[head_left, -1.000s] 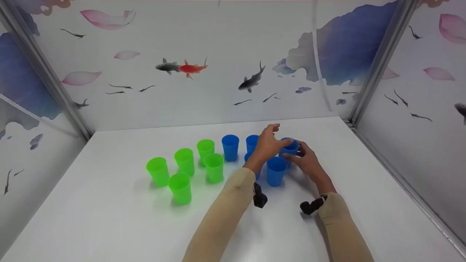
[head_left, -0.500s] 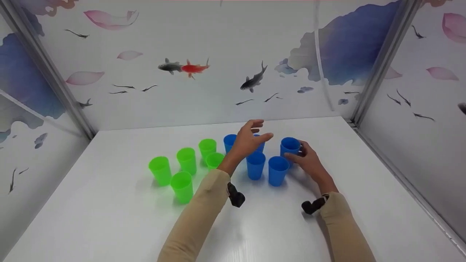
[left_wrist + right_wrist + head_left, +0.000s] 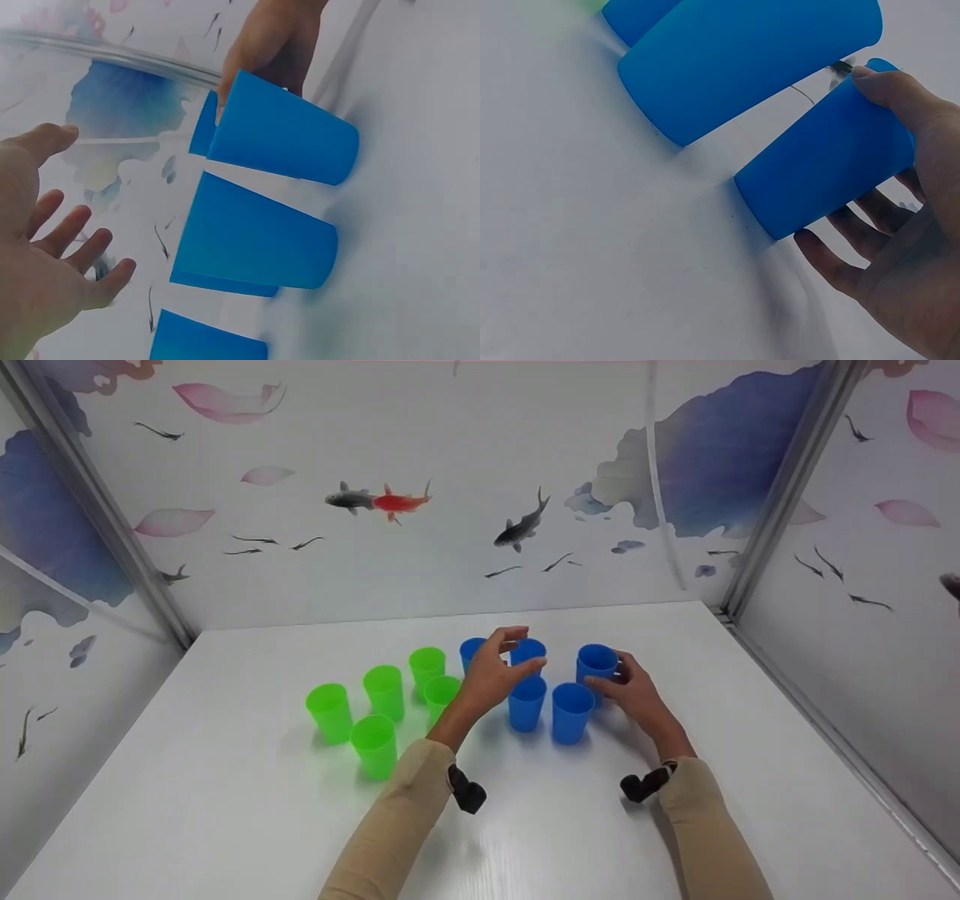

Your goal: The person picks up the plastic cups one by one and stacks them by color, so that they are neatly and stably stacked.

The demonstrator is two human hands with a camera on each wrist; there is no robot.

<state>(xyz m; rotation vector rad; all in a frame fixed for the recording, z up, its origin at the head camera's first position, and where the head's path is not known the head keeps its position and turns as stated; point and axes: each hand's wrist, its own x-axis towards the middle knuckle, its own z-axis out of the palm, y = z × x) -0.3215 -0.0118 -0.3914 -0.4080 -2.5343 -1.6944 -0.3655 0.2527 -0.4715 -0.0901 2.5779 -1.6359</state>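
Observation:
My right hand [image 3: 636,690] holds the rightmost blue cup [image 3: 597,661] from its right side. In the right wrist view, the thumb lies on the near face of this upright cup [image 3: 825,154] and the fingers curl behind it. My left hand [image 3: 489,675] hovers with spread fingers among the other blue cups and touches none of them. It partly covers the back left blue cup [image 3: 469,649]. Beside it stand the back middle blue cup [image 3: 529,651] and two front ones, a middle cup [image 3: 526,705] and a right cup [image 3: 571,716].
Several upright green cups stand left of the blue ones, among them a front cup [image 3: 373,746] and a leftmost cup [image 3: 328,712]. All stand on a white table [image 3: 225,810]. Panels printed with fish and petals enclose the back wall [image 3: 450,570] and both sides.
My left hand has moved left, away from the rightmost blue cup, and lowered slightly in the last half second. The right hand keeps its hold on that cup in the same place.

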